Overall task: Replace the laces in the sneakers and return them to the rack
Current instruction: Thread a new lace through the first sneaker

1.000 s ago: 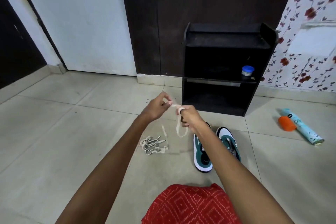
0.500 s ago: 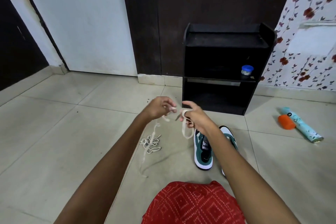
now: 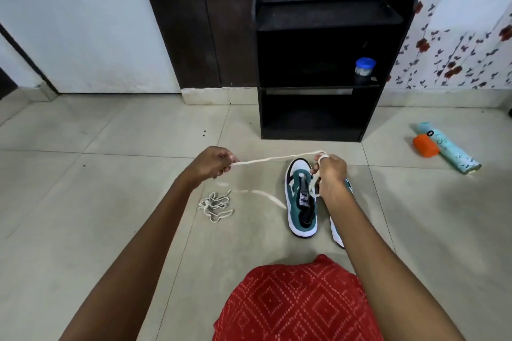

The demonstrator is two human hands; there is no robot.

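Pale woven cloth lace (image 3: 277, 159), a second matt lace (image 3: 214, 206) on smooth, faintly glossy floor tiles (image 3: 83, 202), teal-and-white sneaker (image 3: 301, 202) with suede-like matt panels, matt black wooden rack (image 3: 318, 108), blue plastic-lidded jar (image 3: 365, 66), red printed cloth (image 3: 291, 304).

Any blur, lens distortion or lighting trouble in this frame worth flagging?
Head view: the white lace pulled taut between the left hand and right hand is sharp, but its trailing part near the floor is smeared; head view again, wide-angle distortion makes the sides of the black rack lean; light is soft, no glare, and the rack's lower shelf is nearly black.
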